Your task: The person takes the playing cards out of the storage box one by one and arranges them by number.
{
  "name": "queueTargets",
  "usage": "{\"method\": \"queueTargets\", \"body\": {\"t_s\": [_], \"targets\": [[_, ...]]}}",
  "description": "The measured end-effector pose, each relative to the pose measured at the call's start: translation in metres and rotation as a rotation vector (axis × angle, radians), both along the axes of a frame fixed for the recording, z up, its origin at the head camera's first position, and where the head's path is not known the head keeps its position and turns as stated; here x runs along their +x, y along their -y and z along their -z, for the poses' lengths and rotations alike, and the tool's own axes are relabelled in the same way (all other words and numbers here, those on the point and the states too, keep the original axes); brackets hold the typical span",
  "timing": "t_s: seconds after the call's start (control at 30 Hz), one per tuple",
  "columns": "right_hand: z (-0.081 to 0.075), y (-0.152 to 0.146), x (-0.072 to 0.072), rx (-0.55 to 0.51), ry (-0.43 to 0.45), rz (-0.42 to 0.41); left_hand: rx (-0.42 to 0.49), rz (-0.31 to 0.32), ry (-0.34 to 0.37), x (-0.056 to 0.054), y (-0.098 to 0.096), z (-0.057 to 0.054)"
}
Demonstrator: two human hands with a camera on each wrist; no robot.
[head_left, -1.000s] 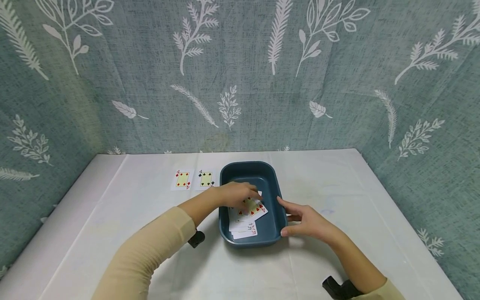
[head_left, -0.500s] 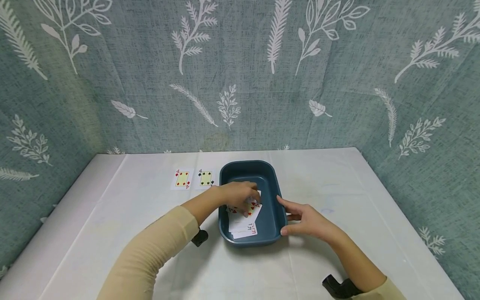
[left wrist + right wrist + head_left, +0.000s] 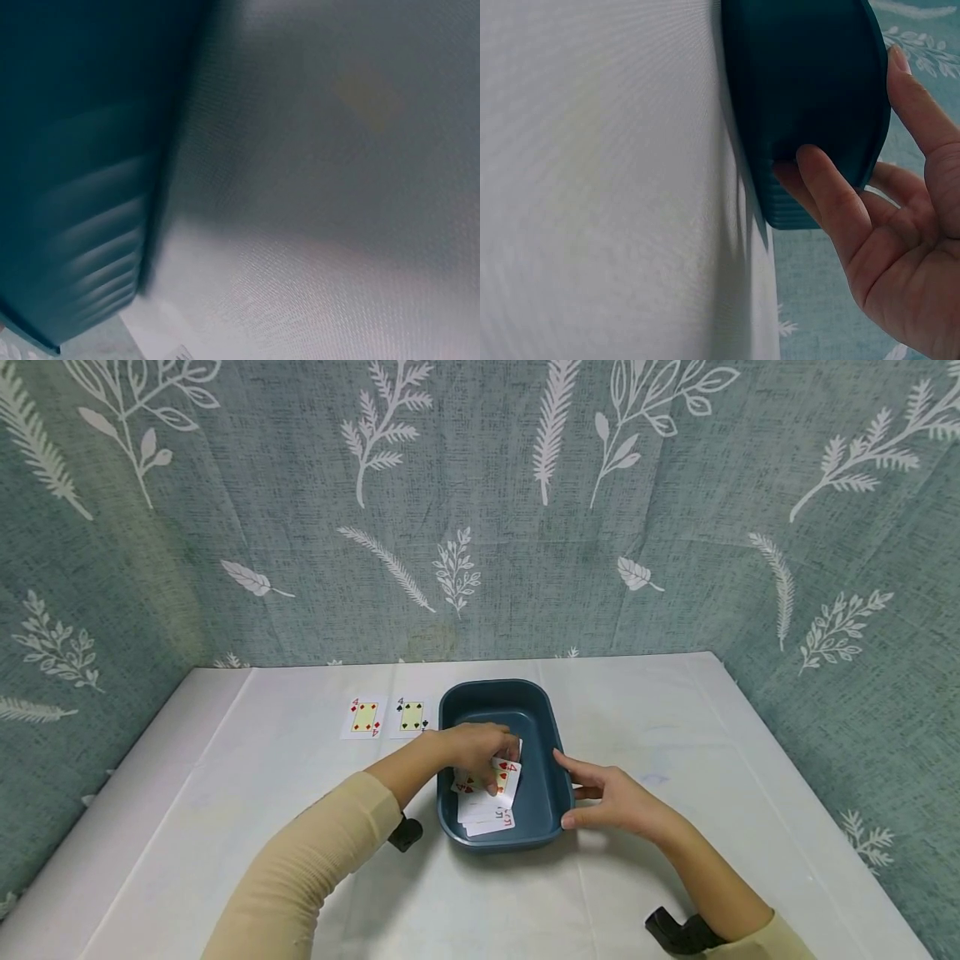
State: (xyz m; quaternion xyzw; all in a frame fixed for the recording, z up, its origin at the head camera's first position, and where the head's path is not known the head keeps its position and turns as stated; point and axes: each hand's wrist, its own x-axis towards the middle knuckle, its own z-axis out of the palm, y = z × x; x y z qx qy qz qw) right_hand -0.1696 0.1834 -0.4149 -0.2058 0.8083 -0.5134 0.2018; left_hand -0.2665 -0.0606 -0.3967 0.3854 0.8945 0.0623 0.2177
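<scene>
My left hand (image 3: 480, 750) reaches into a dark teal tub (image 3: 542, 793). Between thumb and fingers it pinches a playing card (image 3: 509, 778), a four of hearts, above other cards (image 3: 487, 823) lying in the tub. The fingers partly cover that card. Against the tub's right side rests my right hand (image 3: 611, 803), its fingers spread. In the right wrist view, fingertips of the right hand (image 3: 900, 240) touch the outer wall of the tub (image 3: 810, 90), with one digit at the rim. The left wrist view has only the tub's ribbed side (image 3: 97, 225) and cloth, no hand.
Two cards lie face up left of the tub: a four of diamonds (image 3: 365, 718) and a four of clubs or spades (image 3: 410, 717). White cloth (image 3: 262, 777) covers the table. A patterned grey-green curtain (image 3: 510, 568) stands behind and on both sides.
The four of hearts has shifted slightly left and turned upward in my left hand, its corner now showing beside the fingers. My right hand stays at the tub's side.
</scene>
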Motion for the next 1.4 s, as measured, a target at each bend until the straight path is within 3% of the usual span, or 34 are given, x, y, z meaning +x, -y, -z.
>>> {"method": "queueTargets", "body": {"t_s": [0.17,0.4,0.73,0.97,1.17,1.4], "targets": [[-0.001,-0.001,0.0,-0.004,0.01,-0.004,0.022,0.025,-0.02,-0.002,0.002,-0.002],[0.0,0.0,0.0,0.007,0.014,0.007,0.154,0.045,0.023,-0.007,0.015,-0.01],[-0.001,0.0,0.001,-0.003,0.01,-0.002,0.355,-0.025,0.137,-0.013,0.035,-0.014],[-0.001,-0.001,0.0,0.007,0.011,-0.005,0.482,-0.018,0.098,-0.014,0.041,-0.014],[-0.001,0.0,0.0,0.011,0.001,-0.001,0.638,-0.056,0.039,-0.012,0.048,-0.012],[-0.001,-0.001,0.0,0.009,0.001,0.002,0.822,-0.178,0.065,-0.011,0.054,-0.015]]}}
